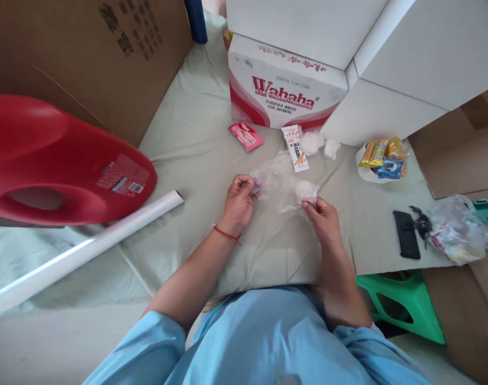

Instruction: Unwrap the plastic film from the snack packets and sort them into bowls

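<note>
My left hand (240, 203) and my right hand (323, 215) each pinch an edge of a thin clear plastic bag (278, 184) that is stretched between them over the pale green cloth (195, 139). A small white lump (306, 188) lies in the bag near my right fingers. A red string circles my left wrist. Just beyond the bag lie a white and orange snack packet (295, 148), a pink packet (246, 135) and two white lumps (318, 143).
A Wahaha water carton (286, 85) and white boxes (408, 59) stand behind. To the left are a red plastic stool (47, 160) and a white roll (83, 248). On the right: a bowl of snacks (382, 159), a black phone (406, 234), a bag of sweets (456, 230), a green stool (404, 305).
</note>
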{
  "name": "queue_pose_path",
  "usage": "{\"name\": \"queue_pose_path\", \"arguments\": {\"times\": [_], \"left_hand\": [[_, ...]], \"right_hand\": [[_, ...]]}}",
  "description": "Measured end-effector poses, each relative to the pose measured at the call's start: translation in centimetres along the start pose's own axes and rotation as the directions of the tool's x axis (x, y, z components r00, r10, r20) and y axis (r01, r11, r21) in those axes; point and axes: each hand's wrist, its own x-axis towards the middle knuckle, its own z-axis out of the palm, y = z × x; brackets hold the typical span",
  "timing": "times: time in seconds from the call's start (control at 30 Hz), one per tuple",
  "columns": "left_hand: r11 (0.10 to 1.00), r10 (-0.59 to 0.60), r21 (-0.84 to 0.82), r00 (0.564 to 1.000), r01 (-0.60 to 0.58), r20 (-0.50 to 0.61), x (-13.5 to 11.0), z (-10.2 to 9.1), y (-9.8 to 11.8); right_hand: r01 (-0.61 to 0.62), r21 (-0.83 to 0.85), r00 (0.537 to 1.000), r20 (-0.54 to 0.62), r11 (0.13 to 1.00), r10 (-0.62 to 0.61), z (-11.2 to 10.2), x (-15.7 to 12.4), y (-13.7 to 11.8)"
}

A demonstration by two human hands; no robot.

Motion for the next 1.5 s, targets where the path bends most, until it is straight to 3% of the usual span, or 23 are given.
{"name": "queue_pose_path", "arguments": {"times": [0.2, 0.3, 0.37, 0.47, 0.53, 0.6, 0.67, 0.77, 0.83, 0.9, 1.0, 1.07, 1.17, 1.3, 1.5], "left_hand": [[0.998, -0.009, -0.068, 0.996, 0.002, -0.093, 1.0, -0.9, 0.3], [1.000, -0.002, -0.026, 0.995, 0.000, -0.100, 1.0, -0.9, -0.2], [1.000, -0.003, 0.022, 0.994, 0.006, -0.106, 0.9, -0.9, -0.6], [0.998, -0.004, 0.069, 0.993, 0.012, -0.119, 0.9, -0.7, -0.9], [0.996, -0.004, 0.088, 0.992, 0.015, -0.124, 0.9, -0.7, -1.0], [0.994, 0.000, 0.109, 0.992, 0.013, -0.123, 0.9, -0.7, -1.2], [0.993, 0.011, 0.120, 0.993, 0.003, -0.118, 1.0, -0.7, -1.3], [0.995, 0.023, 0.095, 0.994, -0.013, -0.110, 1.1, -0.8, -1.4], [0.999, 0.009, 0.049, 0.996, -0.005, -0.084, 1.3, -0.9, -1.2], [1.000, -0.031, -0.006, 0.999, 0.031, -0.025, 1.5, -1.1, -0.8], [0.993, -0.091, -0.063, 0.993, 0.096, 0.077, 1.6, -1.4, 0.0], [0.990, -0.108, -0.079, 0.987, 0.118, 0.120, 1.5, -1.4, 0.5], [0.983, -0.131, -0.104, 0.978, 0.149, 0.162, 1.1, -1.3, 1.2], [0.970, -0.166, -0.154, 0.975, 0.189, 0.149, 0.6, -1.0, 2.1], [0.978, -0.171, -0.117, 0.984, 0.175, 0.047, -0.9, -1.3, 3.1]], "right_hand": [[-0.229, 0.286, 0.968, -0.029, 0.930, 0.247, -2.9, -2.0, -0.1], [-0.323, 0.270, 0.943, 0.007, 0.907, 0.333, -3.8, -3.5, 0.6], [-0.301, 0.164, 0.947, -0.062, 0.940, 0.314, -4.5, -4.3, 1.2], [-0.145, -0.088, 0.934, -0.341, 0.986, 0.107, -5.4, -5.1, 1.3], [-0.034, -0.215, 0.899, -0.433, 0.976, -0.063, -5.3, -5.2, 0.7], [0.119, -0.331, 0.896, -0.370, 0.936, -0.244, -4.6, -4.8, -0.4], [0.304, -0.466, 0.883, -0.190, 0.831, -0.429, -3.1, -4.0, -1.4], [0.465, -0.565, 0.849, 0.065, 0.682, -0.525, -0.9, -2.3, -2.1], [0.465, -0.553, 0.866, 0.121, 0.692, -0.485, -0.1, -1.4, -1.9], [0.420, -0.462, 0.903, 0.124, 0.781, -0.412, -0.1, -1.1, -1.6], [0.234, -0.187, 0.970, 0.114, 0.954, -0.216, -0.8, -1.7, -1.3], [0.073, 0.012, 0.992, 0.106, 0.997, -0.074, -1.2, -2.6, -1.2], [-0.101, 0.236, 0.993, 0.090, 0.966, 0.082, -1.3, -3.9, -0.7], [-0.252, 0.397, 0.968, 0.088, 0.883, 0.237, -1.2, -5.2, -0.1], [-0.265, 0.413, 0.964, 0.105, 0.871, 0.244, -2.5, -5.6, -0.2]]}}
